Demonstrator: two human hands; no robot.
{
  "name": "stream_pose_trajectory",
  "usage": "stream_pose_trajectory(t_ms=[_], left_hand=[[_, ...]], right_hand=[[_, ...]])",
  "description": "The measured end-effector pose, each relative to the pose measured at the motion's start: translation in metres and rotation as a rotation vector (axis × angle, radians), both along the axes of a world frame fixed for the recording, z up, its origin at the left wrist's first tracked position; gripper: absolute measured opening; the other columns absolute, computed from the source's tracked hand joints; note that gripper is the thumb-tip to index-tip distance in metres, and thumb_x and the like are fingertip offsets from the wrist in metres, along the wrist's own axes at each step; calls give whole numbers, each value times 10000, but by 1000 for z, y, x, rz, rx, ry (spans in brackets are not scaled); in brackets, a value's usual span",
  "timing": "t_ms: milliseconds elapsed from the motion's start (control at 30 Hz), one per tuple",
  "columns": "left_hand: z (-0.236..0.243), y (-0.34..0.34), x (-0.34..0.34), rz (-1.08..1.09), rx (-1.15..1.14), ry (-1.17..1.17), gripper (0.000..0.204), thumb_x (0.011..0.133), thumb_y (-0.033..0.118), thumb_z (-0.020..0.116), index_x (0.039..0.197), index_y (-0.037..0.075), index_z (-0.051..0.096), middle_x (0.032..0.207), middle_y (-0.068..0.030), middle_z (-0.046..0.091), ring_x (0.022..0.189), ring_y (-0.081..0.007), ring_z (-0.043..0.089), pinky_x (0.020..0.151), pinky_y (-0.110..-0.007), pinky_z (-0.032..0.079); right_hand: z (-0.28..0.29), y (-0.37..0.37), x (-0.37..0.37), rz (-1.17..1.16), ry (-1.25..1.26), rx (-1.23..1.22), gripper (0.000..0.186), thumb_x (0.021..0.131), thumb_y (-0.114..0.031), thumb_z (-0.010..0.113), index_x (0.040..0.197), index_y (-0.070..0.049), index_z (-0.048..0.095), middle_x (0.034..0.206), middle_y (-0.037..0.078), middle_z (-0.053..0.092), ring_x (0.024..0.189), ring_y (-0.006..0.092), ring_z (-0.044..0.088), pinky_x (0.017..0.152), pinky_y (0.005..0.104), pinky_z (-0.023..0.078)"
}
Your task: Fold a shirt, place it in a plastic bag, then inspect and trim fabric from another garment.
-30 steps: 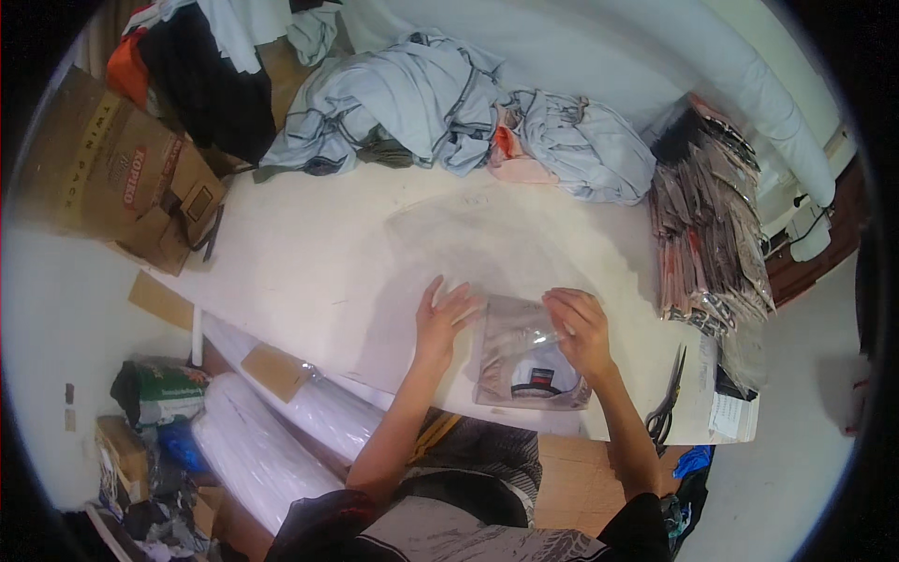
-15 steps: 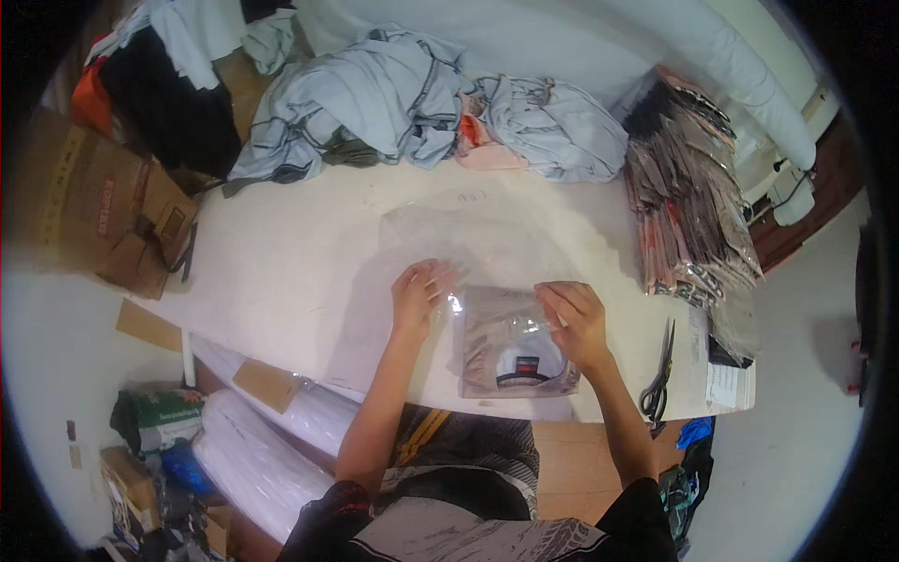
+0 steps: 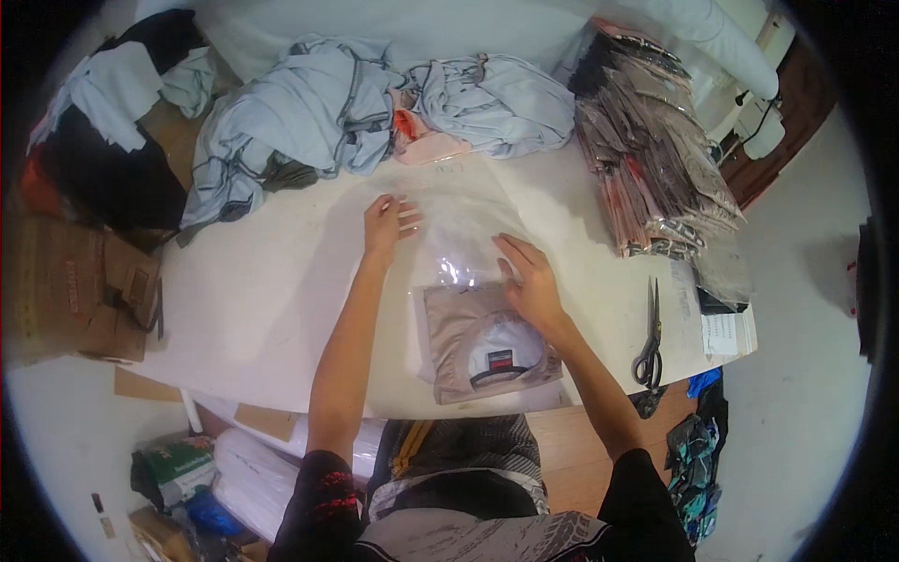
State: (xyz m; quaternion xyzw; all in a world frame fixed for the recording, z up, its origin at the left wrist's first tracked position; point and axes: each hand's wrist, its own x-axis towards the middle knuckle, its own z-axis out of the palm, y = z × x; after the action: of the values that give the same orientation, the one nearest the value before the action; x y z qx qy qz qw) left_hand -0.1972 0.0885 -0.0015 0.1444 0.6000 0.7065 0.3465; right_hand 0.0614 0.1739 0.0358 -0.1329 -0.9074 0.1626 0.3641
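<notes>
A folded beige-brown shirt (image 3: 452, 344) lies near the table's front edge, its white inner neck and dark label facing up. Beyond it, a clear plastic bag (image 3: 459, 211) spreads over the table, with light glinting off it. Whether the bag covers part of the shirt I cannot tell. My left hand (image 3: 386, 227) is at the bag's left side, fingers apart and stretched to the right. My right hand (image 3: 531, 281) hovers about the shirt's far right corner and the bag's right side, fingers loosely bent and apart. Neither hand visibly grips anything.
Light grey garments (image 3: 309, 112) are heaped along the back. A tall stack of bagged shirts (image 3: 646, 140) stands at the back right, with black scissors (image 3: 648, 347) nearer me. At the left is a cardboard box (image 3: 75, 290); wrapped white rolls (image 3: 272, 478) lie below the table.
Both hands have moved farther over the table, away from the folded shirt. Plastic that glinted over the shirt no longer shows there. The view has shifted.
</notes>
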Motion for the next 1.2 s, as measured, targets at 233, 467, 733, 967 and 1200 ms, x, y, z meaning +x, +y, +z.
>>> stream_pose_trajectory(t_ms=[233,467,733,967,1200], left_hand=[[-19,-73,59,346,-28,457,572,892,191,628,1370,43,350,1255,-156,497,900,-167,578,709,-268,485],[12,-142,199,11,-384,296,625,820,216,717,1297,-44,409,1039,-165,605,834,-200,632,696,-288,507],[10,-118,187,-200,-770,470,447,741,333,757,953,-48,657,908,-210,670,789,-297,665,687,-347,505],[-16,-125,220,-126,-194,170,303,773,128,723,995,-60,640,881,-99,672,790,-165,626,732,-291,488],[-16,-145,253,-120,-31,-81,267,794,9,649,1052,-47,609,970,-77,646,856,-135,603,769,-272,489]], right_hand=[[8,-10,-6,28,-87,-131,444,841,-36,513,1285,-48,513,1205,170,573,1068,353,549,957,425,424],[15,-2,-23,56,-40,-187,446,844,-45,496,1291,-32,495,1097,190,602,1002,352,565,913,433,427],[4,-2,-23,80,-92,-223,404,863,-61,482,1266,-35,503,982,180,620,926,350,584,849,434,441],[17,-6,-16,99,-122,-225,342,918,-131,492,1246,-35,523,1054,202,621,982,358,584,882,438,437],[-1,-18,-6,221,-248,-77,373,911,-139,493,1270,-37,511,1174,198,586,1082,354,556,958,430,418]])
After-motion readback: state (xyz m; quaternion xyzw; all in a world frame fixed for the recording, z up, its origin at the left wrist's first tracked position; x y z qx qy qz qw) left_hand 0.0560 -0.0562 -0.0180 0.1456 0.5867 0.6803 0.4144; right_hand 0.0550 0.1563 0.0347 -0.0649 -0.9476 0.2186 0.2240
